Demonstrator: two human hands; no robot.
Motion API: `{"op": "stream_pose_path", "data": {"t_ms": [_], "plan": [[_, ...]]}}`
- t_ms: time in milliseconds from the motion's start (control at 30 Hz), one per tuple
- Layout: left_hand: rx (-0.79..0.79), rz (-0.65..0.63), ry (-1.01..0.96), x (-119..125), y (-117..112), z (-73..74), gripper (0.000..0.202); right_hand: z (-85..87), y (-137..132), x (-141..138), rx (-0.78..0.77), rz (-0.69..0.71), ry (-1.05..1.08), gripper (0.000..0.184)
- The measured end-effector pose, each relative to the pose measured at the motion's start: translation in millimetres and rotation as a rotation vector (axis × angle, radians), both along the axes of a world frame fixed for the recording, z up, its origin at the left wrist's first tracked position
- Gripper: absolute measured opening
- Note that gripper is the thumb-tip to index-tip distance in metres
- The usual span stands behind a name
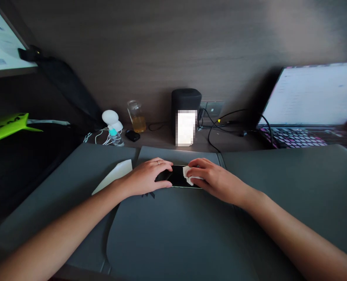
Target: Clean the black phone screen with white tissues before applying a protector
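Observation:
A dark-screened smartphone (177, 177) lies flat, long side across, on a grey mat (179, 234). My left hand (148, 177) grips its left end, with the thumb on the near edge and fingers on the far edge. A ring shows on one finger. In my right hand (213, 177) a crumpled white tissue (188, 175) is pinched under the fingertips and pressed on the right part of the screen. The phone's right end is hidden by that hand. Partly behind my left forearm lies a white sheet of paper (119, 173).
Behind the mat stand a black speaker-like box (186, 99), a glass with amber liquid (138, 123), a small spray bottle (116, 136), a white round device (110, 117) and a small black object (132, 135). An open laptop (314, 97) is at right, with black cables (211, 132) beside it.

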State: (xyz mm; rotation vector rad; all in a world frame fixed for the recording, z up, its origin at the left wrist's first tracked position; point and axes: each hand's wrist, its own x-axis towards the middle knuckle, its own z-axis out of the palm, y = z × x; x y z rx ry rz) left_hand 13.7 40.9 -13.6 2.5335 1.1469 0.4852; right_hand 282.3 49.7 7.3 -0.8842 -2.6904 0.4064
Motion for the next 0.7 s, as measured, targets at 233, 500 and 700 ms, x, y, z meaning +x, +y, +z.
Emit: {"op": "stream_pose_path", "data": {"t_ms": [233, 500, 700], "plan": [[-0.008, 0.009, 0.001, 1.0, -1.0, 1.7, 0.031, 2.1, -1.1, -1.5, -0.018, -0.020, -0.045, 0.017], [-0.007, 0.007, 0.001, 0.8, -1.6, 2.3, 0.031, 0.6, 1.1, 0.9, -0.007, -0.031, -0.016, 0.017], [-0.014, 0.004, -0.006, 0.3, -1.1, 2.1, 0.031, 2.4, 1.6, 0.4, -0.020, -0.016, 0.011, 0.017]]}}
